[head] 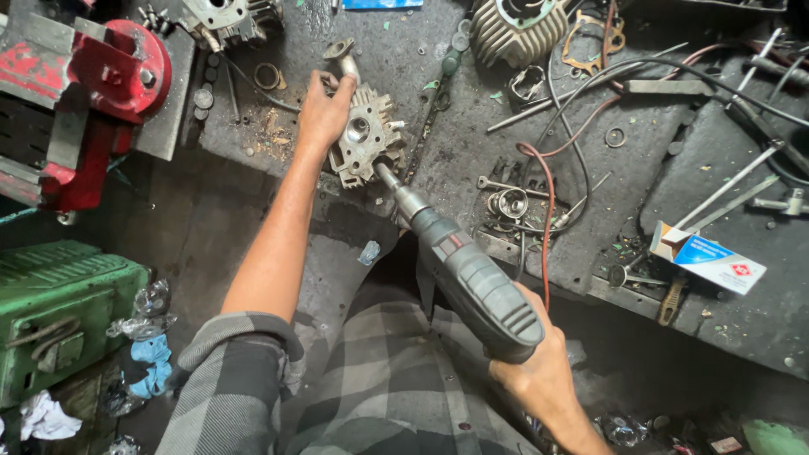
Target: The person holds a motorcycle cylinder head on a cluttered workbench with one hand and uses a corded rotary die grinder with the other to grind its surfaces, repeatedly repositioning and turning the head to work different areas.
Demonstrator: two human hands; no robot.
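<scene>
Cylinder head, a grey finned metal casting with a round bore at its centre, is lain near the front edge of a dark, grimy workbench and is steadied from its left side by the left hand, whose fingers are curled over the casting's upper edge beside a bent pipe stub. A power drill, dark grey with a ribbed grip, is grasped firmly by the right hand, the fingers being wrapped round its handle; its bit is pressed against the lower right part of the casting, just below the bore. A red cable is trailed across the bench close to the drill. Outward from the casting, a small round metal part is seen to the right among loose wires, and a larger finned cylinder is set at the back of the bench. A red bench vice is mounted at the far left, a green metal box is placed below it, and a white and blue carton is left well apart on the right.
</scene>
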